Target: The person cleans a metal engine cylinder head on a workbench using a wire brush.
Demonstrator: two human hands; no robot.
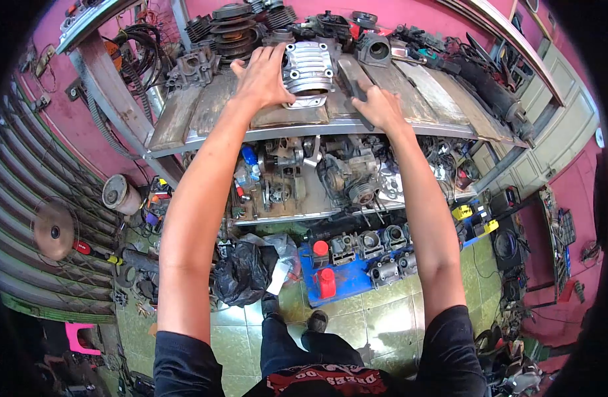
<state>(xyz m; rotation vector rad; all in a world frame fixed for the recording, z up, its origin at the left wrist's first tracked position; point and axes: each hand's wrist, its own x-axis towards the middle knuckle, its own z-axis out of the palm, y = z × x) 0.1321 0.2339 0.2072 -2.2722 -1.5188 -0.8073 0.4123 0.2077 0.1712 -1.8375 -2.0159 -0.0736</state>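
A silver finned engine cylinder (310, 65) stands on the wooden planks of the upper shelf. My left hand (265, 74) grips its left side, with the thumb at the lower edge and the fingers near the top. To the right of the cylinder, my right hand (381, 106) is just over the planks by the shelf's front edge. Its thumb and a finger stand apart, with nothing seen between them; its other fingers are partly hidden.
Greasy engine parts (234, 30) are piled along the back of the upper shelf. A lower shelf (310, 192) holds more parts. On the floor are a blue tray (353, 286) with engine parts and red containers, and a black plastic bag (243, 271). A fan (54, 231) is at left.
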